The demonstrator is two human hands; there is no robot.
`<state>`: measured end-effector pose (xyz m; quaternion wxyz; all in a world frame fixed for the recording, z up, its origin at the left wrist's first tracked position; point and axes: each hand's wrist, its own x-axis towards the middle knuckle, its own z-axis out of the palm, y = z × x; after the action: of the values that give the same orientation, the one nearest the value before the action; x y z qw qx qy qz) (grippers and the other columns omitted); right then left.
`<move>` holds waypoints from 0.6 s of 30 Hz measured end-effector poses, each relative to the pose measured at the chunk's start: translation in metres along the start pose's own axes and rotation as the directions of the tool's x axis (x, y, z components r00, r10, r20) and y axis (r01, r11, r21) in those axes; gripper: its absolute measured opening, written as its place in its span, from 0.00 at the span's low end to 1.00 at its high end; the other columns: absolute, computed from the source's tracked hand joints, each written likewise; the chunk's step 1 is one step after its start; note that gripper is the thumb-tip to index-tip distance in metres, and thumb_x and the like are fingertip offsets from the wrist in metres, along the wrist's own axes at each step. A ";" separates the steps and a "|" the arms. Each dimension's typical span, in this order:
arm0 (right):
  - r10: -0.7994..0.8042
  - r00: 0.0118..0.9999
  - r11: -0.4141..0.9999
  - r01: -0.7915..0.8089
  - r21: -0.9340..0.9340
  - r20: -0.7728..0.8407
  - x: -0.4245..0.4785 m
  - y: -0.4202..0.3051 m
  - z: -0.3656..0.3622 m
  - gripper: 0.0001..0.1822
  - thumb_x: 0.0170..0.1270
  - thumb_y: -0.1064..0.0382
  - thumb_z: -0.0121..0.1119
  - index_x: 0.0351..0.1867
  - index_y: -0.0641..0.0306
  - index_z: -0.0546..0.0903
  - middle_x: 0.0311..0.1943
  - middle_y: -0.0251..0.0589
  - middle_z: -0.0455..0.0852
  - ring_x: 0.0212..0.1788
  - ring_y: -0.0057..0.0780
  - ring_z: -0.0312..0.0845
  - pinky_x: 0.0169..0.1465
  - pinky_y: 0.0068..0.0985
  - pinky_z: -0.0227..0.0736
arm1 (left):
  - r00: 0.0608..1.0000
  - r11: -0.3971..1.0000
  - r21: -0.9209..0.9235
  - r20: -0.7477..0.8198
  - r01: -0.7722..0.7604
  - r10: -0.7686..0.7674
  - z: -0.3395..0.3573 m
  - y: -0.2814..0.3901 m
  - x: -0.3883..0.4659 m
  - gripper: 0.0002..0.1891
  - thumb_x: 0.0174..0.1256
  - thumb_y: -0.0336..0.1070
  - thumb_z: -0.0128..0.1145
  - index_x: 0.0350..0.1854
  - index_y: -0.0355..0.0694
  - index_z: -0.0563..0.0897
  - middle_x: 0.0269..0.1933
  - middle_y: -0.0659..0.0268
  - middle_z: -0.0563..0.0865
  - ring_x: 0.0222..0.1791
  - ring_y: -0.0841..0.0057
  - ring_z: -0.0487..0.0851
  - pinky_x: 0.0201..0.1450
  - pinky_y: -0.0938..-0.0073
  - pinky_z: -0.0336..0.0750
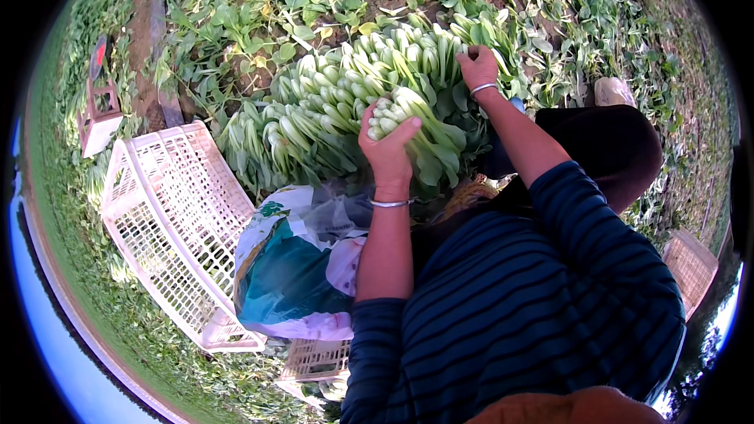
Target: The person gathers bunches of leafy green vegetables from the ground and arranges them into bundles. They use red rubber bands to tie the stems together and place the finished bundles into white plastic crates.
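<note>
My left hand (389, 150) is wrapped around a bunch of bok choy (412, 115), its pale stalk ends facing up and left and its leaves hanging to the lower right. Just beyond it, a long pile of bok choy (330, 94) lies on the ground in packed rows, white bases up. At the right end of this pile, my right hand (480, 68) has its thumb and forefinger pinched on the base of a bok choy (459, 47). Some of its fingers are hidden behind the hand.
A white slatted plastic crate (177, 229) lies tilted at left, beside a green-and-white plastic sack (288, 271). Another crate (318, 359) sits below, and one (689, 271) at far right. A scale (100, 106) stands far left. Loose leaves (294, 0) cover the soil ahead.
</note>
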<state>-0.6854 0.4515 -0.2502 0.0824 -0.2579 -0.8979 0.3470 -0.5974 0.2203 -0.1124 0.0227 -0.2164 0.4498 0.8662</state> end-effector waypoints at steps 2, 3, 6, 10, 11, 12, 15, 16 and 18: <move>0.057 0.997 0.990 -0.049 0.136 -0.056 0.006 0.000 0.001 0.23 0.50 0.54 0.74 0.41 0.70 0.83 0.32 0.48 0.86 0.33 0.38 0.83 0.42 0.32 0.78 | 1.000 1.000 -0.010 0.003 0.004 -0.004 0.001 0.000 0.002 0.32 0.43 0.17 0.71 0.56 0.30 0.78 0.51 0.63 0.83 0.48 0.76 0.82 0.55 0.74 0.76; 0.092 0.993 0.976 -0.074 0.203 -0.081 0.008 0.002 0.002 0.22 0.50 0.54 0.73 0.41 0.70 0.83 0.31 0.48 0.86 0.33 0.38 0.83 0.42 0.31 0.78 | 1.000 1.000 -0.005 0.016 0.008 -0.008 0.002 -0.001 0.003 0.32 0.43 0.17 0.72 0.56 0.30 0.78 0.51 0.64 0.83 0.48 0.76 0.82 0.55 0.74 0.76; -0.025 0.998 1.000 0.024 0.016 0.058 0.021 0.008 0.003 0.29 0.51 0.50 0.72 0.49 0.71 0.82 0.37 0.54 0.87 0.38 0.48 0.84 0.46 0.37 0.78 | 0.998 1.000 0.010 0.054 0.018 -0.018 0.004 -0.003 0.005 0.31 0.43 0.17 0.72 0.56 0.31 0.78 0.50 0.64 0.83 0.48 0.76 0.82 0.55 0.75 0.76; -0.003 0.980 0.997 0.018 -0.071 0.201 0.023 -0.005 0.002 0.30 0.51 0.46 0.70 0.46 0.70 0.83 0.41 0.59 0.86 0.44 0.54 0.83 0.51 0.40 0.76 | 0.999 1.000 0.014 0.032 -0.004 0.003 0.006 -0.003 0.002 0.28 0.46 0.17 0.68 0.56 0.30 0.79 0.48 0.62 0.85 0.47 0.74 0.84 0.54 0.74 0.77; 0.047 0.968 0.998 -0.037 -0.046 0.245 0.018 -0.016 0.001 0.29 0.50 0.46 0.70 0.45 0.70 0.84 0.42 0.60 0.86 0.45 0.54 0.83 0.51 0.40 0.76 | 1.000 1.000 0.019 0.016 -0.015 0.014 0.003 -0.002 0.001 0.28 0.46 0.17 0.68 0.56 0.30 0.79 0.49 0.62 0.85 0.47 0.74 0.84 0.55 0.74 0.77; 0.079 0.975 0.996 -0.083 0.014 0.207 0.019 -0.014 -0.001 0.25 0.50 0.49 0.71 0.42 0.68 0.84 0.43 0.62 0.84 0.46 0.56 0.81 0.50 0.41 0.76 | 1.000 1.000 0.022 0.020 -0.020 0.019 0.004 -0.001 0.002 0.29 0.46 0.17 0.68 0.56 0.30 0.79 0.49 0.62 0.85 0.47 0.74 0.84 0.55 0.74 0.77; -0.215 0.976 0.977 0.215 0.010 0.036 0.012 -0.010 0.007 0.21 0.50 0.55 0.72 0.41 0.68 0.83 0.43 0.62 0.83 0.45 0.58 0.80 0.49 0.42 0.76 | 0.999 0.999 0.021 0.011 -0.033 0.033 0.005 0.000 0.004 0.30 0.46 0.17 0.68 0.57 0.30 0.78 0.49 0.61 0.85 0.47 0.73 0.84 0.55 0.73 0.76; -0.269 0.962 0.963 0.269 0.001 0.045 0.012 -0.005 0.010 0.22 0.50 0.59 0.72 0.44 0.68 0.83 0.43 0.60 0.82 0.44 0.59 0.79 0.50 0.43 0.76 | 0.999 0.999 0.018 0.008 -0.034 0.034 0.005 0.000 0.004 0.30 0.46 0.17 0.68 0.57 0.30 0.77 0.49 0.61 0.85 0.47 0.73 0.84 0.55 0.73 0.76; -0.264 0.964 0.965 0.264 0.006 0.010 0.007 0.003 0.015 0.21 0.53 0.59 0.71 0.47 0.65 0.83 0.45 0.57 0.83 0.47 0.53 0.80 0.54 0.39 0.75 | 0.999 0.999 0.023 -0.010 -0.031 0.031 0.004 0.000 0.002 0.30 0.46 0.17 0.68 0.58 0.29 0.77 0.49 0.61 0.85 0.47 0.73 0.83 0.55 0.73 0.77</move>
<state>-0.6946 0.4484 -0.2634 0.1238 -0.1340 -0.9239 0.3365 -0.6009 0.2231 -0.1112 0.0094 -0.2133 0.4633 0.8601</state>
